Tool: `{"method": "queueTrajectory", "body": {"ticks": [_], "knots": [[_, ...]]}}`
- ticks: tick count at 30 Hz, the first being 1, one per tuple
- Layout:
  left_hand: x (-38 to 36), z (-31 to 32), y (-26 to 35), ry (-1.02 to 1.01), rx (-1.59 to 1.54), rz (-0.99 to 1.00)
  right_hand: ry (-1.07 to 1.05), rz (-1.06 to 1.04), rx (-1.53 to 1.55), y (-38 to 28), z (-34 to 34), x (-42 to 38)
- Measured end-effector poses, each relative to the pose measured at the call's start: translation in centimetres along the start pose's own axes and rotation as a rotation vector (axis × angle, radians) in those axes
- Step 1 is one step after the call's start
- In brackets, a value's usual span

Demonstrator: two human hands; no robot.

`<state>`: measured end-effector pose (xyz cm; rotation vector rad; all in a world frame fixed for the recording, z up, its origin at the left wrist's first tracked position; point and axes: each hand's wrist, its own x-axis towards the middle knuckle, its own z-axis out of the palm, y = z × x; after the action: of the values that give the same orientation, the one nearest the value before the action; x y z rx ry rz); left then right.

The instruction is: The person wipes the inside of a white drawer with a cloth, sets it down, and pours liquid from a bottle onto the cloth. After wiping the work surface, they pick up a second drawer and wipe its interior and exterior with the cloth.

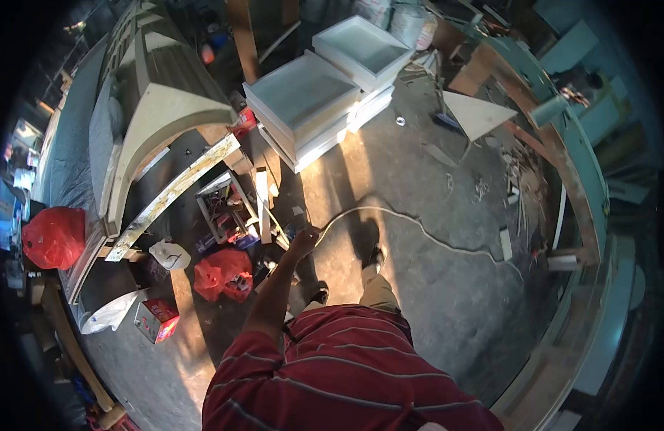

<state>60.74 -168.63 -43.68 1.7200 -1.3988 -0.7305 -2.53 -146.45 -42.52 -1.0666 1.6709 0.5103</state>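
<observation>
My left hand reaches forward at the end of my outstretched left arm, its fingers closed around a pale cord. From the hand, the cord arches over the concrete floor and trails off to the right. Just left of the hand lie loose wood strips and an open box of tools and small parts. A red plastic bag rests on the floor below that box. My right hand is out of view.
White drawer-like boxes are stacked ahead. A large arched wooden piece stands at left, near a red bag and a red carton. On the right are wood scraps and a long curved frame.
</observation>
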Motion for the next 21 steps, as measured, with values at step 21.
{"method": "queueTrajectory", "body": {"ticks": [21], "knots": [[12.2,8.0,-4.0,0.207,-0.576,-1.535,0.600,-1.013,-0.126,-80.3,-65.4,27.7]]}}
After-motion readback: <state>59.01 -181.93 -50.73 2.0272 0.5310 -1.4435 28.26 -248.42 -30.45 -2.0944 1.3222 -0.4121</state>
